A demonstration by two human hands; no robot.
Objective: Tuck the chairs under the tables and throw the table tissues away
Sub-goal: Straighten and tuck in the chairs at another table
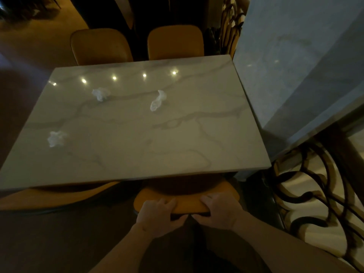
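Marble-topped table (137, 146) is the reference point. At its near edge, 1 orange chair (189, 201) stands with its seat mostly under the top and only its backrest showing. The left hand (157, 215) and the right hand (218, 211) both grip the top of that backrest, fingers curled over the front, thumbs behind. A 2nd chair (51, 196) sits at the near-left edge, partly under. 2 more chairs stand at the far edge, 1 far-left (100, 46) and 1 far-right (175, 42). On the tabletop lie 3 crumpled tissues: near-left (56, 138), far-left (100, 93), centre-far (158, 100). A scrolled metal railing (315, 194) runs right of the table.
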